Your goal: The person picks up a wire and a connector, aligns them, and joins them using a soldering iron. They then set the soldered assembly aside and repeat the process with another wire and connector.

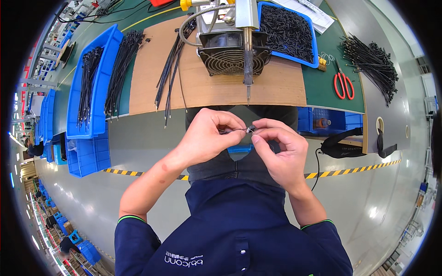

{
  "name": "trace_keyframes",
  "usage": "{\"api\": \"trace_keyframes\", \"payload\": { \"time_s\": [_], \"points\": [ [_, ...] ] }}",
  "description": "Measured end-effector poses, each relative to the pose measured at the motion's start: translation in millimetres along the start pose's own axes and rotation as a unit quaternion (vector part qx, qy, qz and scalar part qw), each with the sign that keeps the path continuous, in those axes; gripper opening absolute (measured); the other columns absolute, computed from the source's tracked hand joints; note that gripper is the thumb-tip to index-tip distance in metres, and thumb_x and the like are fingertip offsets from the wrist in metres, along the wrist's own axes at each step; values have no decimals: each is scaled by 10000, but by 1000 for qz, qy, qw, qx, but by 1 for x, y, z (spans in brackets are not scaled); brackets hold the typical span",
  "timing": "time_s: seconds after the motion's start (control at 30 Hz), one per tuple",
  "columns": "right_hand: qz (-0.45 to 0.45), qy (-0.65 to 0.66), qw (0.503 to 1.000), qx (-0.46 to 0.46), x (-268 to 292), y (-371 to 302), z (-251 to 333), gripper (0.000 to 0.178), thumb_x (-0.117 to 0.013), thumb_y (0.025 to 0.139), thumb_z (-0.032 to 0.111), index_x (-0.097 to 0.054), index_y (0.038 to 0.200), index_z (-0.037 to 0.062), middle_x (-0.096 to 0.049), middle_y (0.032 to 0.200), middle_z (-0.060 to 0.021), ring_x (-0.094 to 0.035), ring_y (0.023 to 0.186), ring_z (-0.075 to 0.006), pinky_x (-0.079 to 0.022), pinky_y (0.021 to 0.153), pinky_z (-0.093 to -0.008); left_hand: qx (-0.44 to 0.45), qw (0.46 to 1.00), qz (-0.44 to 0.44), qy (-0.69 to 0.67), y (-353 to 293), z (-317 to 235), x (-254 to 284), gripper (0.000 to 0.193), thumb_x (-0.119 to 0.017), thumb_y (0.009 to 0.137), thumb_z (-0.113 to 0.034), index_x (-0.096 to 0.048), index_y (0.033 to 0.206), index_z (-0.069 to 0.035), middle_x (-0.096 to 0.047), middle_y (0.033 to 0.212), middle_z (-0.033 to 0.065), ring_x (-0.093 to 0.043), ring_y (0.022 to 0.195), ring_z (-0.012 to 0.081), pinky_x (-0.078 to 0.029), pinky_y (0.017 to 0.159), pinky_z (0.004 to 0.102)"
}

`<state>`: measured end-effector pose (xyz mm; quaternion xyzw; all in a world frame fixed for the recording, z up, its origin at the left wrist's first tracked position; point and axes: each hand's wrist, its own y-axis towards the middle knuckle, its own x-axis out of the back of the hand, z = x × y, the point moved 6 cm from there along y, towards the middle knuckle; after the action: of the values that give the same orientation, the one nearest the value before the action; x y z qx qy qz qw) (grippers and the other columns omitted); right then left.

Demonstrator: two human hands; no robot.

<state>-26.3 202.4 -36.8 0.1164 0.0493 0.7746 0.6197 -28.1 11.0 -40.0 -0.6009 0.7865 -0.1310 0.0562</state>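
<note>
Just in front of the table edge, my two hands meet over my lap. My left hand (pixel 212 134) pinches a thin black cable (pixel 239 130) between thumb and forefinger. The cable's end carries a small black and silvery connector (pixel 250 129). Fingertips of my right hand (pixel 282 149) close on that connector from the other side; its finer details are too small to make out. Above the hands, a pointed metal rod like a soldering iron (pixel 248 60) hangs upright from a stand, apart from both.
Behind the rod stands a black fan (pixel 228 62). Black cables (pixel 171 69) lie on the cardboard (pixel 212 94). Blue trays hold cables (pixel 100 120) at left and small black parts (pixel 316 57) at right. Red-handled scissors (pixel 343 86) and another cable bundle (pixel 370 66) lie further right.
</note>
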Motion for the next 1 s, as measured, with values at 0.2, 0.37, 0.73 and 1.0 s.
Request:
{"api": "trace_keyframes", "payload": {
  "time_s": [0.2,0.37,0.73,1.0],
  "points": [
    [-4,66,996,-53,-1,0,-1,42,-759,889,-65,-759,931,-62,-750,1169,-171,-734,989,-158,-592,860,-272,-2,1000,-15,-14,1,1,1,182,-739,969,-71,-779,1050,88,-742,876,33,-621,800,46,-537,717,240],
    [15,97,993,-68,-1,1,-1,85,-709,918,-129,-719,992,-87,-710,1224,-199,-733,1008,-175,-583,920,-295,14,1000,-19,4,2,-1,0,186,-734,977,-80,-775,1049,86,-716,830,10,-588,759,36,-513,674,236],
    [11,127,990,-57,1,4,5,85,-678,898,-146,-679,903,-61,-703,1203,-197,-720,1025,-189,-573,935,-321,3,999,-35,18,3,-5,0,95,-734,954,0,-767,977,86,-763,1011,56,-599,783,25,-505,673,212],
    [-12,134,990,-47,4,9,3,70,-698,843,-125,-677,834,-58,-710,1165,-192,-714,998,-186,-568,935,-314,-1,998,-38,43,4,-14,-1,123,-734,984,-33,-768,996,85,-763,1029,63,-599,746,27,-496,631,212]
  ]
}}
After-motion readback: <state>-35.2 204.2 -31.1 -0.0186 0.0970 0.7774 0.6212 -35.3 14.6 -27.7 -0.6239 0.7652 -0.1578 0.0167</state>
